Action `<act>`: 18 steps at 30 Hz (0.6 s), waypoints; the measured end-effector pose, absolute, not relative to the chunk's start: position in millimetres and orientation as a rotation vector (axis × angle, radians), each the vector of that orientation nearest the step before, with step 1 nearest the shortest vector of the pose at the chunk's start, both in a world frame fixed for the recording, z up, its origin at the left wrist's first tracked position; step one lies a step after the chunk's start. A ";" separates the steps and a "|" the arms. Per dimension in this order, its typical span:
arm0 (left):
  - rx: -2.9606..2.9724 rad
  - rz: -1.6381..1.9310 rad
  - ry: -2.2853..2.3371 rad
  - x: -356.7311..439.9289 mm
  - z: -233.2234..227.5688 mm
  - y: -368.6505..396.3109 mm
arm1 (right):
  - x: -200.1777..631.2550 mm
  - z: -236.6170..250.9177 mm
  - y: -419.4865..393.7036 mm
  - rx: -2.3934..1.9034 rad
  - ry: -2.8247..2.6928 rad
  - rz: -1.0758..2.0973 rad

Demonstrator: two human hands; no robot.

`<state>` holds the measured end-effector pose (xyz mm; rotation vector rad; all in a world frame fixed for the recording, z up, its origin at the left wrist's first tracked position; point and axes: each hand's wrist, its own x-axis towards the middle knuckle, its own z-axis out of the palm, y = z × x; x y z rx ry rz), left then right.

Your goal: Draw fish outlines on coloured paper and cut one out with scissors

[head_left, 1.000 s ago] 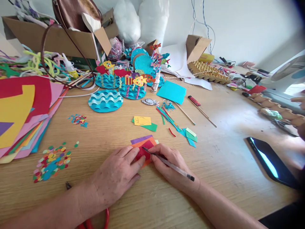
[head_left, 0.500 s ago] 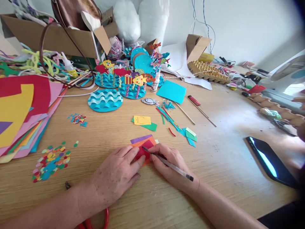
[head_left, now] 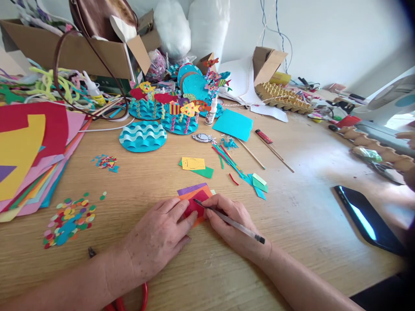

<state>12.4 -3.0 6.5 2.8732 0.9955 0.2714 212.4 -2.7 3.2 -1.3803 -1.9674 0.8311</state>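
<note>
Resting low in the middle of the frame, a red paper piece (head_left: 196, 206) lies on top of an orange piece (head_left: 201, 193) and a purple piece (head_left: 192, 188), all flat on the wooden counter (head_left: 304, 207). It is small, matte and straight-edged, partly hidden by fingers. The left hand (head_left: 158, 235) lies spread flat, fingertips pressing the red piece's left edge. The right hand (head_left: 231, 224) is pinched around a pen (head_left: 228, 221), whose dark tip touches the red piece's upper edge.

Just above, a yellow card (head_left: 193, 163) overlaps a green scrap (head_left: 205, 172). To the right lie teal and green strips (head_left: 240, 170). A heap of coloured paper dots (head_left: 68, 220) sits at lower left, with stacked coloured sheets (head_left: 29, 151) at the left edge.

At upper left an open cardboard box (head_left: 74, 52) holds a brown bag (head_left: 97, 17) and white paper. A smaller open cardboard box (head_left: 267, 62) at upper centre-right shows nothing of its contents. Between the 2 boxes stand blue wave discs (head_left: 143, 136) with paper fish (head_left: 191, 108). A dark phone (head_left: 366, 220) lies at right, and red scissor handles (head_left: 142, 298) peek out under the left wrist.
</note>
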 end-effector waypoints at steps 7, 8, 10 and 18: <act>2.865 0.288 0.999 13.1 6.3 -2.6 | 212.5 3.7 -2.7 -1.384 -2.018 0.801; 2.865 0.286 0.998 13.1 6.5 -2.6 | 212.6 3.7 -2.7 -1.380 -2.014 0.803; 2.867 0.276 1.000 12.9 6.9 -2.9 | 212.8 3.2 -2.5 -1.372 -1.991 0.809; 2.882 0.269 0.998 12.8 5.1 -3.7 | 212.7 0.4 -2.7 -1.382 -1.977 0.832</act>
